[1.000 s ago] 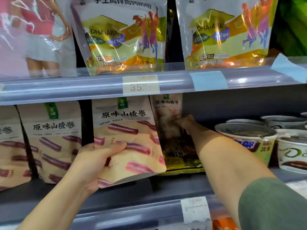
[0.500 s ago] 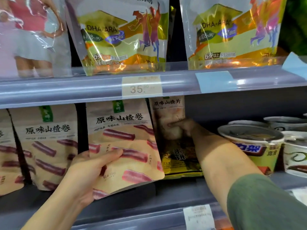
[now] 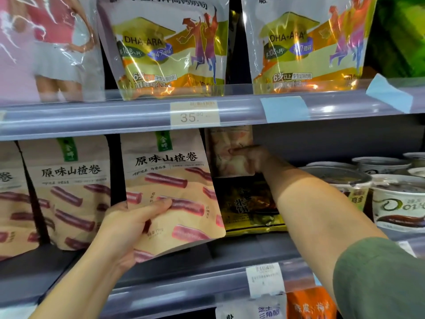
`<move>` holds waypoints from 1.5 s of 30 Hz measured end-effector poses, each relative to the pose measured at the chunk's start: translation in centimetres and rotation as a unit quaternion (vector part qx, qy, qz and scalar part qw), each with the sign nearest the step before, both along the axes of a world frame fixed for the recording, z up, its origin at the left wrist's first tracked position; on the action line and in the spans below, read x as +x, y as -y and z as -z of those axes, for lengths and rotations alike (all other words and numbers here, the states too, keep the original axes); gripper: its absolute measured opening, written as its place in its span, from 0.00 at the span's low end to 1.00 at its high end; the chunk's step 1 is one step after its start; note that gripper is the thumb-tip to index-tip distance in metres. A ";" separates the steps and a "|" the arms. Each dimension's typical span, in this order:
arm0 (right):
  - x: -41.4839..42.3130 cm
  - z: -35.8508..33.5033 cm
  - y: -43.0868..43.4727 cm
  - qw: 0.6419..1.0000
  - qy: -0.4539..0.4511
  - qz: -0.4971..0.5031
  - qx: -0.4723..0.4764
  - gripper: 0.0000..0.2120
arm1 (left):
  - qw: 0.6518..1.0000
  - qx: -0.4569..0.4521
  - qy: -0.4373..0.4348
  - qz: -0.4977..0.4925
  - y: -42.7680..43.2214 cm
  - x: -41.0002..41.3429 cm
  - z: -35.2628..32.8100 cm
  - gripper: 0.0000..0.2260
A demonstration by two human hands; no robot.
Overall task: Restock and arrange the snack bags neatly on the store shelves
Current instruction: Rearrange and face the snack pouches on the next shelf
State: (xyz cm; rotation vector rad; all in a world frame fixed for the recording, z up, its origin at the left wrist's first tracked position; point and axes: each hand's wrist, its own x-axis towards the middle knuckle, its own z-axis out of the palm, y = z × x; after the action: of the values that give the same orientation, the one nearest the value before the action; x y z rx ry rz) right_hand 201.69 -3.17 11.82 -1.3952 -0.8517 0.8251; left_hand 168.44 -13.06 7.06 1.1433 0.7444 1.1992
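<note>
Head view shows me the left hand (image 3: 128, 229) gripping the tan snack bag (image 3: 170, 192) at its lower left corner, thumb across the front; the bag is tilted over the middle shelf (image 3: 248, 248). The right hand (image 3: 251, 157) pinches a pale small bag (image 3: 226, 155) deeper inside, just under the upper rail (image 3: 115, 120), above a dark yellow bag (image 3: 248, 210).

Grey shelving fills the view: a glossy upper rail (image 3: 115, 116) runs from 9 to 3 o'clock, bearing a price tag (image 3: 195, 115) at 12 and a blue slip (image 3: 284, 109) toward 1, with a dark back panel (image 3: 322, 143) at 2 and a lower rail (image 3: 184, 293) at 6.
</note>
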 end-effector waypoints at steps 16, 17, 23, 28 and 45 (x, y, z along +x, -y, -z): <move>-5.0 -1.2 13.8 0.996 0.013 -0.055 -0.064 0.12 | 0.999 -0.013 -0.036 -0.011 3.5 -4.4 1.0 0.19; -4.9 -0.9 14.7 0.996 0.015 -0.049 -0.071 0.17 | 0.999 -0.014 -0.034 -0.012 3.9 -4.5 1.2 0.18; -6.8 1.4 22.3 0.998 -0.017 -0.021 -0.060 0.18 | 0.999 -0.032 -0.024 -0.010 5.9 -6.0 2.4 0.24; -11.1 3.5 29.4 0.998 -0.038 -0.033 -0.040 0.19 | 1.000 -0.026 -0.008 0.009 8.2 -9.0 3.0 0.19; -38.2 10.3 38.8 0.994 0.024 0.009 0.107 0.12 | 0.999 0.009 -0.038 -0.023 17.8 -36.3 6.4 0.16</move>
State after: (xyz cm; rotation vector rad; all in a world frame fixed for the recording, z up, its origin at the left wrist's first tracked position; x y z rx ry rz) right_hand 163.53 -41.97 1.56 -1.2362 -0.9353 0.6683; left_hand 132.11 -30.83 0.69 1.1974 0.8235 1.2088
